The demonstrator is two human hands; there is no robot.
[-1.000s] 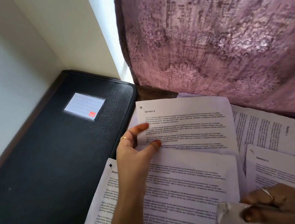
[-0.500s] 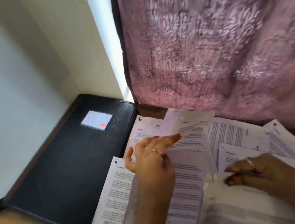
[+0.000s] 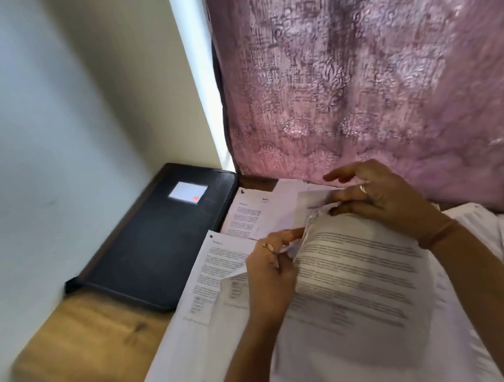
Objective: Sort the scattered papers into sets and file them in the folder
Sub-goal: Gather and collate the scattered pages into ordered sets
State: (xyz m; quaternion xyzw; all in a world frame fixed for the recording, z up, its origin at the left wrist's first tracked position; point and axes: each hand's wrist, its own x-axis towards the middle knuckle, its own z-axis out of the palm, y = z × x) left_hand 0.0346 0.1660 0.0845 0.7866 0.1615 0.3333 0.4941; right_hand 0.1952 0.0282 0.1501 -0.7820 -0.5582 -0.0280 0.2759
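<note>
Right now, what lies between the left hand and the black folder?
In the head view, printed sheets lie flat between the left hand and the closed black folder; one sheet's edge reaches the folder.

honestly nothing here is really readable, the printed pages (image 3: 223, 277) are all body text too blurry to make out, headings included, and the white label (image 3: 188, 191) on the black folder (image 3: 156, 250) just shows a small red mark, no legible words

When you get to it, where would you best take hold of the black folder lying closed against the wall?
Probably the black folder by its near short edge, coming from the front: it overhangs onto bare wood, while the wall and overlapping printed sheets crowd its long sides.
</note>
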